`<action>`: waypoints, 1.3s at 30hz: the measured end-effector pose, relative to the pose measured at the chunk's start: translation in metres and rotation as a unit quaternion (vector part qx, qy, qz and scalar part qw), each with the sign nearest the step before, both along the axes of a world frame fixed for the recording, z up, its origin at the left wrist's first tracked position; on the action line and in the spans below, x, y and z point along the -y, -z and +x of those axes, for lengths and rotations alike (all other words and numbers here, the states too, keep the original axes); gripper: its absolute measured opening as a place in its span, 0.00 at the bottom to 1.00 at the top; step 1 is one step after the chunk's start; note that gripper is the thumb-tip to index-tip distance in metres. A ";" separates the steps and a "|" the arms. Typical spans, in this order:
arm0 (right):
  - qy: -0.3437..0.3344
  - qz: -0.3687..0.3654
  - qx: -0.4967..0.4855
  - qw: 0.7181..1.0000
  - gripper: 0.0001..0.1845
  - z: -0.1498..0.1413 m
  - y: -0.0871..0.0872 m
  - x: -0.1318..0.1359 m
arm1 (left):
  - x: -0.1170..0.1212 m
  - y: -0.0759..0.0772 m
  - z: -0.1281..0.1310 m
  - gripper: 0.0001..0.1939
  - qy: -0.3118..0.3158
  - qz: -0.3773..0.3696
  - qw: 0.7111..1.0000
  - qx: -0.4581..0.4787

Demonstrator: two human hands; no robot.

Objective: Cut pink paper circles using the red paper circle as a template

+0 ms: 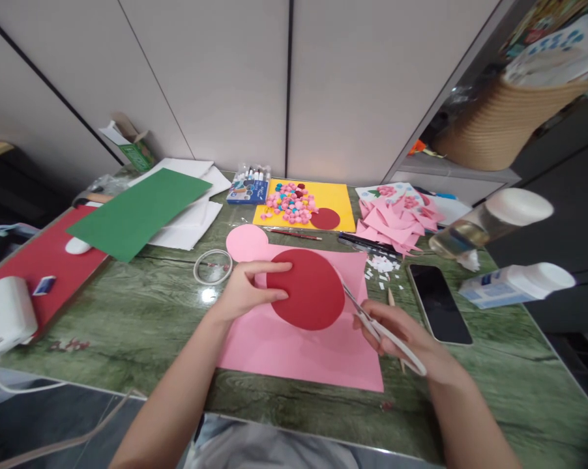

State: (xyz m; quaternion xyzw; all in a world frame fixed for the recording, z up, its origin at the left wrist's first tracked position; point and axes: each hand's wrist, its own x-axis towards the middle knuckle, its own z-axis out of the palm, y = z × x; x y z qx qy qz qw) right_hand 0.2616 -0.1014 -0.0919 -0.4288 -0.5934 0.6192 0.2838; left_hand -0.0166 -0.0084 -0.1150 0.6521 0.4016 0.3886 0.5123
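Note:
My left hand [255, 286] grips the left edge of a red paper circle [306, 290] between thumb and fingers. A pair of scissors [379, 329] with light handles is in my right hand [396, 326], and its blades reach up to the circle's right edge. Beneath the circle lies a large pink sheet of paper [304, 365], cut away along its upper side. A small pink paper circle [247, 243] rests just beyond my left hand. Whether the blades are cutting pink or red paper, I cannot tell.
A phone [439, 303] and two bottles [516, 283] stand to the right. Behind are pink paper scraps [392, 221], pompoms [294, 203] on a yellow sheet [340, 195] and a marker box [248, 190]. Tape roll [213, 281], green sheet [140, 212] and white charger [8, 316] lie left.

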 end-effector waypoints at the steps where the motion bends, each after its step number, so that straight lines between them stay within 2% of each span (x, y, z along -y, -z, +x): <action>1: -0.002 -0.005 -0.007 1.000 0.26 0.001 0.000 0.001 | 0.001 -0.001 0.001 0.25 0.002 0.003 1.000 -0.007; 9: 0.008 -0.024 -0.022 0.999 0.26 0.006 0.001 0.005 | 0.002 -0.005 0.003 0.23 0.025 0.017 0.999 -0.021; 20: 0.016 -0.014 0.040 0.999 0.25 0.006 0.001 0.001 | 0.008 -0.019 0.004 0.19 0.061 0.063 0.991 -0.103; 31: 0.027 -0.005 0.076 0.997 0.18 0.002 0.007 -0.002 | 0.008 -0.029 -0.002 0.20 0.073 0.022 0.989 -0.126; 39: 0.029 -0.003 0.099 0.995 0.16 0.000 0.008 -0.001 | 0.008 -0.029 -0.003 0.20 0.068 0.016 0.989 -0.132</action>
